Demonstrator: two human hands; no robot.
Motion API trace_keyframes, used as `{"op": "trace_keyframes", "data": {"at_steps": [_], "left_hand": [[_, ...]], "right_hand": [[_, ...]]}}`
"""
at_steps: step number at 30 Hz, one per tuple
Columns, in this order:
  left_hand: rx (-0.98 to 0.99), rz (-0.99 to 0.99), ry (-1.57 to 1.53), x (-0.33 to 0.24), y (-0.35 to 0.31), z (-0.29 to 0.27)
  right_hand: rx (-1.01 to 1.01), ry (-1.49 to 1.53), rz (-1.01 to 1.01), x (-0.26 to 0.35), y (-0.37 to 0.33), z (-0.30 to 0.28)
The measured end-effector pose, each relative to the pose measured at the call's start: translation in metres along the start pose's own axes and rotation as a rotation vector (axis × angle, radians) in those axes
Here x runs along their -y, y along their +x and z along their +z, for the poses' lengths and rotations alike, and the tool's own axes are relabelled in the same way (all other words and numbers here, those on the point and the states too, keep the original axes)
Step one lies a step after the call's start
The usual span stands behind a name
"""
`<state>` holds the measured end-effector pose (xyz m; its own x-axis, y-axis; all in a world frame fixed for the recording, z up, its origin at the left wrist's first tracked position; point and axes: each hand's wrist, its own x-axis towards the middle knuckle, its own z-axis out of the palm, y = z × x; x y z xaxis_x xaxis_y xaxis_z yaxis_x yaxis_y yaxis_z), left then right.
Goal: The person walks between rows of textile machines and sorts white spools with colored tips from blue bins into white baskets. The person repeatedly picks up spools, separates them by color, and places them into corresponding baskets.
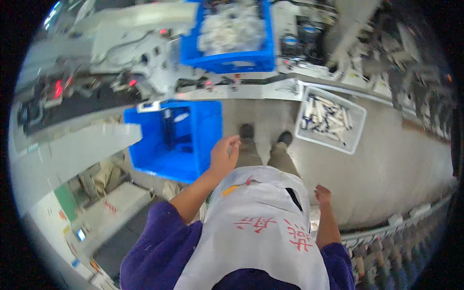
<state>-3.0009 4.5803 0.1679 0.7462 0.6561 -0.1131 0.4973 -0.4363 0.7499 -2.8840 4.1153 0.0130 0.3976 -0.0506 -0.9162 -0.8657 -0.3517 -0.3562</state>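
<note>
My left hand [225,153] is in the air in front of my apron, near the right wall of a blue bin [207,137]. Its fingers are loosely bent, with nothing visible between them. Low at my right side hangs my right hand [323,194], also loosely bent, with no held thing showing. The white apron [263,212] has red writing, and something orange-yellow [231,190] shows at its pocket. Beyond my feet to the right, a pale grey tub [355,137] on the floor holds many white, dark-ended, tube-like pieces [326,115].
A second blue bin [227,63] stands on the machine ahead, filled with white bundles [232,31]. Dark cones or spools [309,36] are beside it. Machines with red lights [58,89] run along the left. Racks [396,261] line the lower right. Grey floor [382,169] lies between.
</note>
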Motion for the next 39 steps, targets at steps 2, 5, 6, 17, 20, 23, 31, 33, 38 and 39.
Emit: {"op": "trace_keyframes", "data": {"at_steps": [2,5,6,17,20,23,31,33,38,39], "left_hand": [[-0.261,0.036,0.132,0.02,0.003,-0.044],[-0.572,-0.046,0.129,0.076,0.012,-0.096],[-0.58,-0.157,0.194,0.101,0.015,-0.111],[0.19,-0.384,0.535,0.315,0.083,-0.111],[0.304,-0.275,0.51,0.329,0.103,-0.075],[0.301,-0.172,0.725,0.327,0.104,-0.051],[0.572,-0.134,0.684,0.344,0.056,-0.072],[0.421,-0.143,0.675,0.366,0.046,-0.077],[-0.165,-0.554,0.628,0.413,0.043,-0.1],[-0.145,-0.597,0.644,0.418,0.044,-0.104]], "right_hand": [[-0.003,-0.13,-0.037,0.023,-0.007,0.022],[0.052,-0.32,-0.083,0.049,-0.018,0.073],[0.118,-0.269,-0.147,0.055,-0.023,0.093],[0.495,-1.034,-0.885,0.102,-0.118,0.359],[0.73,-1.48,-0.584,0.09,-0.138,0.411],[0.913,-1.523,-0.621,0.079,-0.16,0.423],[0.788,-1.002,-0.578,0.102,-0.185,0.379],[0.655,-0.866,-0.566,0.107,-0.192,0.369],[0.41,-0.345,-0.642,0.119,-0.2,0.361],[0.364,-0.261,-0.622,0.121,-0.201,0.36]]}}
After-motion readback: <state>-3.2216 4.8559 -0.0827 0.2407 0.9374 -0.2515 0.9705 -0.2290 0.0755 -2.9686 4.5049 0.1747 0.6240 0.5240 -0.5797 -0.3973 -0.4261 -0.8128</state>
